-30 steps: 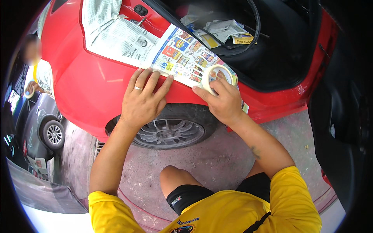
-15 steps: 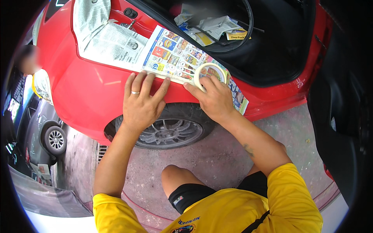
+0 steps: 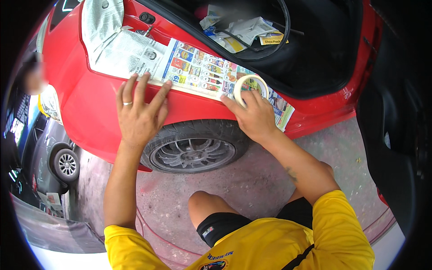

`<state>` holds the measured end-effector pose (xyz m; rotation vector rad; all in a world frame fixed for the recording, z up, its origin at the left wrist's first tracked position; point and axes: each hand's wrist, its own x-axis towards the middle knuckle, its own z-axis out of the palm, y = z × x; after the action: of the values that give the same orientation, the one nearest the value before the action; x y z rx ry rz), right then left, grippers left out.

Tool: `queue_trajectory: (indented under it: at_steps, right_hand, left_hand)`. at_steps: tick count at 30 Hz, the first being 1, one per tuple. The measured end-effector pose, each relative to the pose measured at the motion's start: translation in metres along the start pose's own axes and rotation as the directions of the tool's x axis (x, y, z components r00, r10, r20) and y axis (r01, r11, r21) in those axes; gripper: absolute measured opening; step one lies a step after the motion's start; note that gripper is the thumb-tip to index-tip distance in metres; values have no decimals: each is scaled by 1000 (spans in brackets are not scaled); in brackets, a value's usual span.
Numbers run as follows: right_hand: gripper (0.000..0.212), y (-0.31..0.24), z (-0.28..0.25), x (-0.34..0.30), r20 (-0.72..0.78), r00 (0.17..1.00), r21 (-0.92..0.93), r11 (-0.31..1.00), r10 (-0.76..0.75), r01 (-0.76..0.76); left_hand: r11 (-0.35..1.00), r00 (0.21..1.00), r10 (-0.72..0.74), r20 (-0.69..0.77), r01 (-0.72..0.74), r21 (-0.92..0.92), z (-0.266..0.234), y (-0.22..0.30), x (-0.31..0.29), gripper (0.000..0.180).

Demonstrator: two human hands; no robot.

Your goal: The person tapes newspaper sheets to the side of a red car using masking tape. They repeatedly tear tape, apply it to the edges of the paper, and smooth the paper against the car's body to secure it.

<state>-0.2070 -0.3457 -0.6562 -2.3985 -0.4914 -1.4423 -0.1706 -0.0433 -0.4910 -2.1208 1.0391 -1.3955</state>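
My left hand (image 3: 140, 112) lies spread over the top edge of the red car fender (image 3: 101, 108), its fingertips on the near edge of the newspaper (image 3: 130, 51). My right hand (image 3: 256, 117) grips a roll of pale masking tape (image 3: 238, 90), standing on edge, with the fingers inside its ring. The right thumb presses the taped edge of a colourful flyer sheet (image 3: 198, 65). A pale tape strip (image 3: 193, 91) runs along that edge between my two hands. The sheets overlap and cover the fender's upper rim.
Below the fender is a dark tyre with a grey wheel (image 3: 193, 155). Past the sheets opens a black cabin or bay holding loose papers (image 3: 245, 33) and a black hose (image 3: 286, 27). An open black door panel (image 3: 387, 135) stands right. A grey car (image 3: 49, 153) and a person (image 3: 33, 78) are left.
My left hand has slid left along the newspaper edge, with its fingers spread. My right hand and the tape roll have shifted slightly right and down, and more tape strip shows between the hands.
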Motion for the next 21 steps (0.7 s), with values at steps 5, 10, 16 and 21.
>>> queue_trajectory:
  at_steps: [5, 10, 16, 21]
  right_hand:
    - [45, 18, 4, -26, -48, 997, 31, 998, 65, -63]
    - [48, 31, 5, -37, -75, 997, 59, 998, -26, 31]
    - [48, 30, 12, -44, -48, 999, 37, 999, -24, 26]
    - [46, 27, 10, -44, -65, 998, 53, 999, -6, 10]
  left_hand:
    - [970, 988, 139, 74, -121, -209, 6, 37, 1, 60]
    - [949, 987, 154, 51, -133, -287, 25, 75, 2, 59]
    - [954, 991, 129, 45, -112, -280, 27, 82, 5, 56]
    - [955, 993, 111, 46, -94, -281, 28, 86, 7, 56]
